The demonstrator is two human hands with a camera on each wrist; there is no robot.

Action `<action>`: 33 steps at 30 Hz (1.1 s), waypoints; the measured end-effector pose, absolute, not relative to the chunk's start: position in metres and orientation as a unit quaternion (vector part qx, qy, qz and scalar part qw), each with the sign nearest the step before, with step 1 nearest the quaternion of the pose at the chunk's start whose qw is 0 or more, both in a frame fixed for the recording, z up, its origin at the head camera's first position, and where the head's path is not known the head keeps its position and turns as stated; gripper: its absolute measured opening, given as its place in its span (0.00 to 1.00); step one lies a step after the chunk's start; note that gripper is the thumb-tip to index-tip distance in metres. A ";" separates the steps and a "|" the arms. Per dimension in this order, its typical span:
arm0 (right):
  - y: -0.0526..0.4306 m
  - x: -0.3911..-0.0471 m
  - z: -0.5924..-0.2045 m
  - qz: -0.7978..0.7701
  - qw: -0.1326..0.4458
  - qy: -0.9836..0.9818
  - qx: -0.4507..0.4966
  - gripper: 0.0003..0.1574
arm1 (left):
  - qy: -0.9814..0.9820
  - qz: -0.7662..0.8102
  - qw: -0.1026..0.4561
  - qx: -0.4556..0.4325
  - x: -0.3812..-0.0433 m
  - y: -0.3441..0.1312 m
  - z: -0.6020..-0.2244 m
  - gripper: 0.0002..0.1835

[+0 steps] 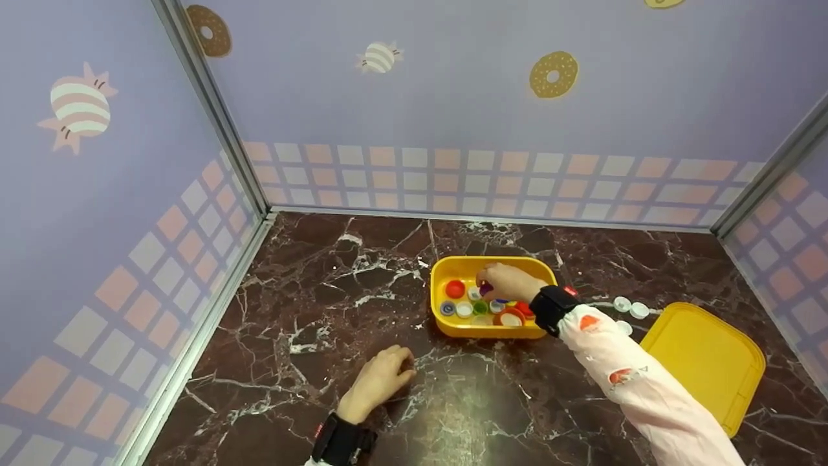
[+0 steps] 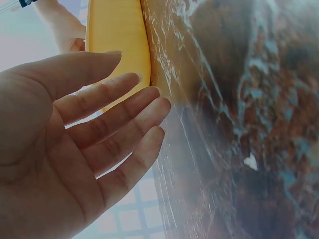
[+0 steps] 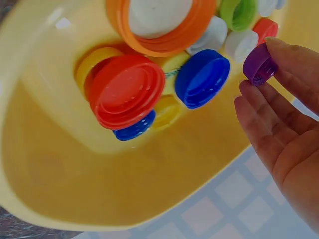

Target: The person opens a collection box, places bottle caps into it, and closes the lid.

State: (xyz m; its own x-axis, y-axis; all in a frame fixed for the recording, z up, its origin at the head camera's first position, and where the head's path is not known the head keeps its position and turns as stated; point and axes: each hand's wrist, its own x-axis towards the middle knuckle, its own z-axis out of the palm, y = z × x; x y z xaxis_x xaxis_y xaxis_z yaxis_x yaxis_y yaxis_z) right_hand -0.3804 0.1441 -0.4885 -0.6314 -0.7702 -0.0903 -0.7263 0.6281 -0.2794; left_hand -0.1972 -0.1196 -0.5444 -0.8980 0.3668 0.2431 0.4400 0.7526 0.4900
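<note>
Your right hand (image 1: 511, 283) has its thumb and fingertips pinched round a small purple cap (image 3: 256, 62), with only a small gap between them. The purple cap is over the other caps in the yellow box (image 1: 482, 332), but it is hard to tell how high up it is. Your left hand (image 1: 380, 375) is loose, with its fingers spread a little and slightly bent. It has nothing in it and sits near the box, not touching it.

Watch that pinch. Only the tips hold the purple cap, so it could slip or spin out if you squeeze the edge too hard or tilt it. If it drops, it could hide among the other caps.

Your fingers could also bump the blue cap (image 3: 203, 78) just beside them. The red cap (image 3: 127, 92) leans on top of others, so a knock might make that pile slide.

No hand holds the box steady, so a push on its side could make it skid. Mind your sleeve (image 1: 647, 382) too: it passes over the yellow lid (image 1: 708, 359) and could drag it
</note>
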 end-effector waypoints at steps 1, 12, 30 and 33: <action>0.144 -0.381 -0.489 -0.111 0.106 0.898 -0.413 0.14 | -0.935 -0.276 0.061 -0.214 -0.198 -0.120 -0.545 0.05; 0.149 -0.386 -0.493 -0.128 0.082 0.895 -0.419 0.07 | -0.937 -0.276 0.051 -0.209 -0.196 -0.120 -0.541 0.05; 0.210 -0.401 -0.461 -0.183 -0.010 0.919 -0.350 0.07 | -0.938 -0.276 0.024 -0.210 -0.199 -0.116 -0.542 0.04; 0.225 -0.402 -0.457 -0.209 -0.030 0.917 -0.338 0.07 | -0.937 -0.274 0.028 -0.215 -0.200 -0.115 -0.541 0.05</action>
